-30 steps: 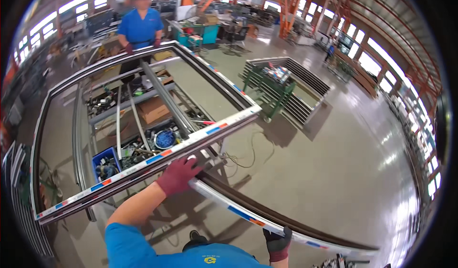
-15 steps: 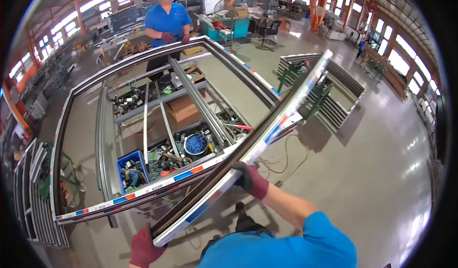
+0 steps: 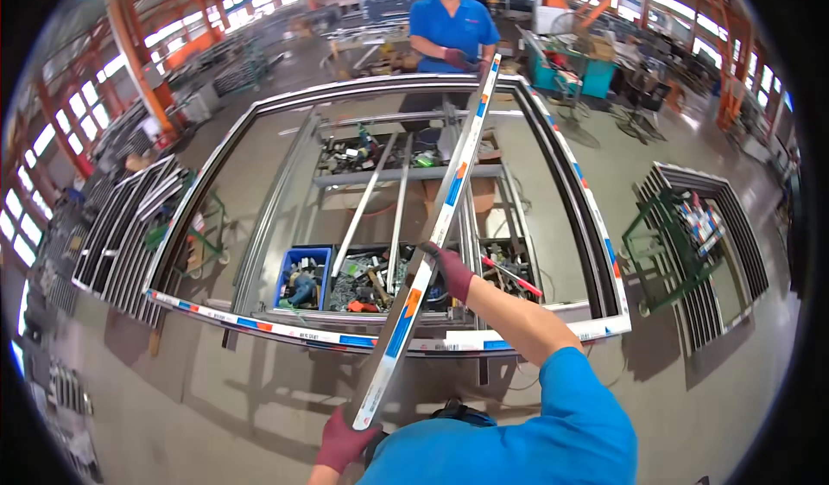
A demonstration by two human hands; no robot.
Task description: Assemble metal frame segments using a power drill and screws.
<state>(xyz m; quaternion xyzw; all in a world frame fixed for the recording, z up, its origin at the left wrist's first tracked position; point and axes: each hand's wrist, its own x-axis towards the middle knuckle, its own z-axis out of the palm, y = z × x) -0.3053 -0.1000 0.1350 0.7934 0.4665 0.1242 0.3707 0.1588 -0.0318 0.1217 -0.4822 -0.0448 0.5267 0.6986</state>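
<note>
A long metal profile (image 3: 447, 210), covered with white, blue and orange film, slants across a large rectangular frame (image 3: 275, 330). My left hand (image 3: 347, 439), in a maroon work glove, is closed around its near end. Farther up, my right hand (image 3: 448, 272), gloved alike, grips the profile's right side near its middle. The profile's far end reaches toward a co-worker (image 3: 451, 27) in a blue shirt across the frame. One of that person's gloved hands is close to this end; whether it touches, I cannot tell.
Beneath the frame, a metal bench holds a blue bin (image 3: 304, 282), loose hardware and a red-handled tool (image 3: 516, 279). Stacked dark frames on green carts stand at the left and right (image 3: 749, 260). An orange column (image 3: 138, 57) rises at the far left.
The profile has swung leftward from the frame's right side to lie across its middle, both my hands still on it. The view has turned right, and the co-worker's hand is nearer the profile's end.
</note>
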